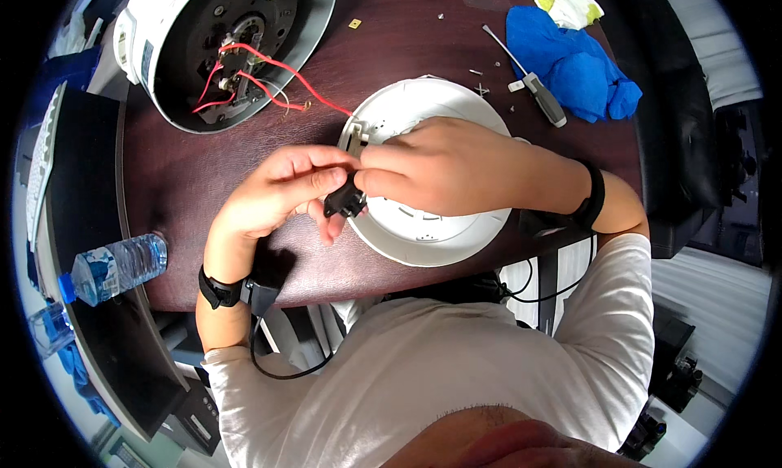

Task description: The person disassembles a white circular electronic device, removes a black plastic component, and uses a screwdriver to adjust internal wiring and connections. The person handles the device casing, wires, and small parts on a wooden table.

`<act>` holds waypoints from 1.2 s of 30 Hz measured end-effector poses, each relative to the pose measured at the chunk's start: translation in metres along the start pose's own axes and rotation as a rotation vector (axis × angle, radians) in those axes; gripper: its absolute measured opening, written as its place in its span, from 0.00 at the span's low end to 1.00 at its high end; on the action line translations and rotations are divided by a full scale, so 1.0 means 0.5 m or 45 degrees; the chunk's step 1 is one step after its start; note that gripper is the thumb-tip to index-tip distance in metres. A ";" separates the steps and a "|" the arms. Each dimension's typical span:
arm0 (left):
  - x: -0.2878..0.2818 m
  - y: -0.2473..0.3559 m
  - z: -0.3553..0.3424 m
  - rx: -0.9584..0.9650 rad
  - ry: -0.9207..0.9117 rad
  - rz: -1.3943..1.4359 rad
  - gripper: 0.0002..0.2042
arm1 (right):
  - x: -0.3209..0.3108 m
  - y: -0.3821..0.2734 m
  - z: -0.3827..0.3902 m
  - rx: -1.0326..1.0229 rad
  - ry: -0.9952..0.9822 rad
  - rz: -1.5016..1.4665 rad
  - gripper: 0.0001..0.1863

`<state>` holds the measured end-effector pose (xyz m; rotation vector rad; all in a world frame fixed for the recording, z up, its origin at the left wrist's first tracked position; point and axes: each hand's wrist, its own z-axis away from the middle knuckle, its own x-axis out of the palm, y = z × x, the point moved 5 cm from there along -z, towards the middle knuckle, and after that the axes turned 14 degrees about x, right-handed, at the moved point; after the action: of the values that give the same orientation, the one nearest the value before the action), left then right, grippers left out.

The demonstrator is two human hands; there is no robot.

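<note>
My left hand [273, 189] pinches a small black plastic part [342, 202] between thumb and fingers, at the left rim of a round white plastic cover [482, 224]. Reaching across that cover, my right hand [452, 166] has its fingertips closed at the top of the same black part. What lies between the right fingertips is mostly hidden. A red wire [322, 101] runs from the cover's upper left edge to an opened white appliance body [147, 48], which lies on its side and shows a dark metal inside with several red wires.
Beyond the cover lie a screwdriver [544, 100], a blue cloth [562, 57], several loose screws [481, 90] and a small yellow metal piece [355, 23]. A green and white packet [566, 2] sits at the far right. A water bottle [118, 268] is by the left table edge.
</note>
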<state>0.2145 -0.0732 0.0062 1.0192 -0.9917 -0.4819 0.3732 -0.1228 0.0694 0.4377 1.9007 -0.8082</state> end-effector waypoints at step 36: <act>-0.066 0.029 -0.013 0.398 0.391 -0.307 0.17 | -0.046 0.462 0.072 1.129 -0.099 -0.309 0.09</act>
<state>0.2022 -0.0390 0.0027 1.4569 -0.6832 -0.3575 0.5483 0.0178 -0.0004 0.6927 1.4523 -1.8042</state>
